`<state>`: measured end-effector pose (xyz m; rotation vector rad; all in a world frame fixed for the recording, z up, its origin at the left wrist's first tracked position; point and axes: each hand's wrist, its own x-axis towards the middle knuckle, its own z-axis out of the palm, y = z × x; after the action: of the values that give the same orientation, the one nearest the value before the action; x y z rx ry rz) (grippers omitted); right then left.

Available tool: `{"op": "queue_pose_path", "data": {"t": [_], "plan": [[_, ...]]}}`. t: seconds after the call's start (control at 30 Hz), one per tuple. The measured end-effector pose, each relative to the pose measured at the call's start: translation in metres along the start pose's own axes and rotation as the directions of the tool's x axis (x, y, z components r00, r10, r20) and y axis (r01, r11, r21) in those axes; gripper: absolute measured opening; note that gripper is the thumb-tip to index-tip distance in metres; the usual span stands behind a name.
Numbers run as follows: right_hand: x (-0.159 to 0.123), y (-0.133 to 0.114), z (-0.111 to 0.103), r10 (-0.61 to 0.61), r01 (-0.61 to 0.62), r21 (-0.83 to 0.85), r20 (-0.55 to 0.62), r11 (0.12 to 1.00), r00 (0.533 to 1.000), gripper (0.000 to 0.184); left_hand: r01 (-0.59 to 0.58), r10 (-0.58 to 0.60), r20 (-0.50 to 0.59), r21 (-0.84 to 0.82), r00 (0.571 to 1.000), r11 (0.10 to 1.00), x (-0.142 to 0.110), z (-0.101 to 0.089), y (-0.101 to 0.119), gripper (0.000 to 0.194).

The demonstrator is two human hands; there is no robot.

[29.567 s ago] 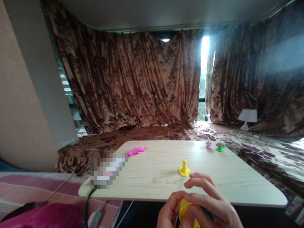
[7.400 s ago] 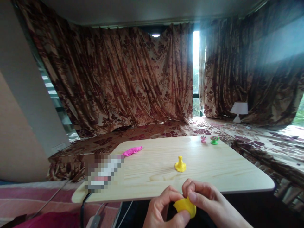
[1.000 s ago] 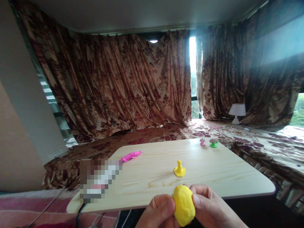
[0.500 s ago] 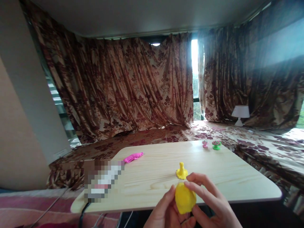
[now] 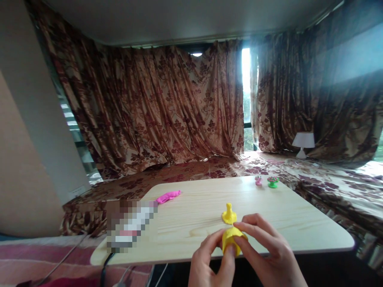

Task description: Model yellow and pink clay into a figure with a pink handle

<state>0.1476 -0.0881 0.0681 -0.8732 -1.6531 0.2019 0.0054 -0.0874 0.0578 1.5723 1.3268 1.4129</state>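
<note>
Between my two hands is a piece of yellow modelling clay (image 5: 230, 235), bent into a curved, hollow shape just above the table's near edge. My left hand (image 5: 211, 259) grips it from the left, thumb pressed against the inside. On the other side my right hand (image 5: 267, 249) pinches its rim between thumb and fingers. Just beyond the fingers, a second yellow clay piece (image 5: 229, 215) stands upright on the table, with a flat, spread base and a narrow stem.
The pale wooden table (image 5: 191, 219) bears a pink clay lump (image 5: 168, 197) at the far left. A small pink figure (image 5: 258, 181) and a green one with pink dots (image 5: 273, 182) stand at the back right. A blurred-out pale object (image 5: 134, 225) lies at the left edge.
The yellow clay in my hands has gone from a broad, rounded face to a curved, hollow form. My left thumb has moved onto its inner side.
</note>
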Motion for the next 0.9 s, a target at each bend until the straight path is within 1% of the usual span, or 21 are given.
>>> {"op": "queue_pose_path", "data": {"t": [0.1, 0.17, 0.23, 0.3, 0.33, 0.4, 0.47, 0.53, 0.6, 0.7, 0.8, 0.9], "plan": [[0.001, -0.002, -0.001, -0.041, 0.041, -0.001, -0.017, 0.999, 0.999, 0.022, -0.024, 0.022, -0.035, -0.057, 0.999, 0.998, -0.001, -0.001, 0.003, 0.035], [0.001, -0.003, -0.001, -0.071, 0.071, -0.006, -0.029, 0.997, 0.997, 0.027, -0.046, 0.043, -0.041, -0.093, 0.998, 0.995, -0.001, 0.000, 0.003, 0.033], [0.001, -0.003, -0.001, -0.139, 0.138, -0.036, -0.037, 0.990, 0.990, 0.034, -0.057, 0.055, -0.024, -0.088, 0.998, 0.994, -0.001, 0.000, 0.002, 0.028], [0.001, -0.001, -0.001, -0.222, 0.218, -0.079, -0.050, 0.973, 0.974, 0.042, -0.050, 0.050, -0.008, -0.069, 0.999, 0.996, -0.001, 0.000, 0.001, 0.029], [0.000, -0.001, -0.001, -0.244, 0.240, -0.093, -0.045, 0.966, 0.969, 0.044, -0.047, 0.046, -0.008, -0.067, 0.999, 0.997, -0.001, 0.000, 0.001, 0.029], [0.001, 0.000, -0.001, -0.231, 0.229, -0.081, -0.020, 0.970, 0.973, 0.045, -0.048, 0.047, -0.024, -0.079, 0.999, 0.996, -0.001, -0.001, 0.000, 0.028], [0.003, 0.000, -0.002, -0.170, 0.171, -0.034, 0.029, 0.985, 0.985, 0.041, -0.070, 0.067, -0.028, -0.094, 0.997, 0.993, -0.001, -0.001, -0.001, 0.024], [0.005, -0.003, -0.003, -0.134, 0.133, 0.012, 0.071, 0.991, 0.988, 0.037, -0.101, 0.101, -0.005, -0.099, 0.995, 0.990, -0.001, -0.002, -0.001, 0.021], [0.007, -0.005, -0.003, -0.126, 0.123, 0.036, 0.095, 0.992, 0.987, 0.035, -0.121, 0.124, 0.027, -0.099, 0.992, 0.988, -0.001, -0.002, 0.000, 0.020], [0.009, -0.009, -0.005, -0.121, 0.117, 0.040, 0.108, 0.992, 0.987, 0.031, -0.124, 0.129, 0.058, -0.091, 0.990, 0.988, -0.001, -0.001, -0.001, 0.021], [0.010, -0.009, -0.007, -0.192, 0.189, 0.036, 0.097, 0.981, 0.977, 0.033, -0.128, 0.137, 0.066, -0.122, 0.988, 0.984, -0.002, -0.001, -0.003, 0.023], [0.009, -0.009, -0.007, -0.330, 0.331, -0.004, 0.056, 0.944, 0.942, 0.041, -0.139, 0.148, 0.059, -0.136, 0.987, 0.981, -0.003, -0.001, -0.008, 0.025]]}}
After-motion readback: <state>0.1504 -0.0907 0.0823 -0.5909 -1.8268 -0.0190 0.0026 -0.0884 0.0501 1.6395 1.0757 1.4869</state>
